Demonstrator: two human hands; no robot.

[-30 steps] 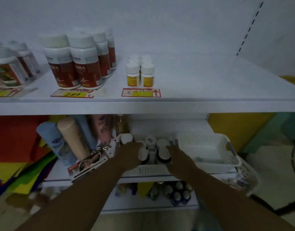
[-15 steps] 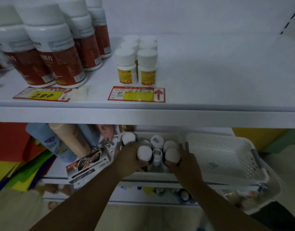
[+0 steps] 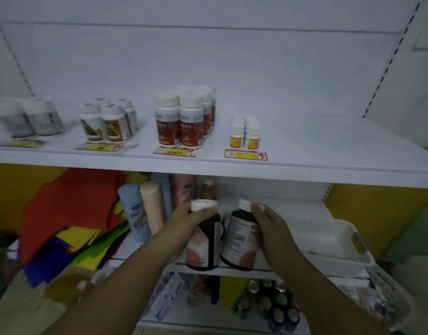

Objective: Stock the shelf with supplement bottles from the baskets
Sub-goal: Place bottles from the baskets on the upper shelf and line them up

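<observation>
My left hand (image 3: 184, 222) grips a dark supplement bottle (image 3: 204, 240) with a white cap and a pink-and-white label. My right hand (image 3: 271, 228) holds a second bottle of the same kind (image 3: 239, 240), tilted slightly left. Both bottles hang side by side below the front edge of the white upper shelf (image 3: 329, 141). On that shelf stand several groups of white-capped bottles: small yellow-label ones (image 3: 245, 132), taller red-label ones (image 3: 181, 122), green-and-orange ones (image 3: 109, 123) and grey ones (image 3: 31, 118).
A white perforated basket (image 3: 329, 240) sits on the lower shelf right of my hands. Leaning tubes (image 3: 145, 209) and coloured sheets (image 3: 70, 213) lie to the left. Dark small bottles (image 3: 271, 303) stand on the bottom level. Price tags (image 3: 245, 155) line the shelf edge.
Both hands have lifted a dark bottle each up out of the basket. The view has pulled back and tilted up, showing more of the upper shelf.
</observation>
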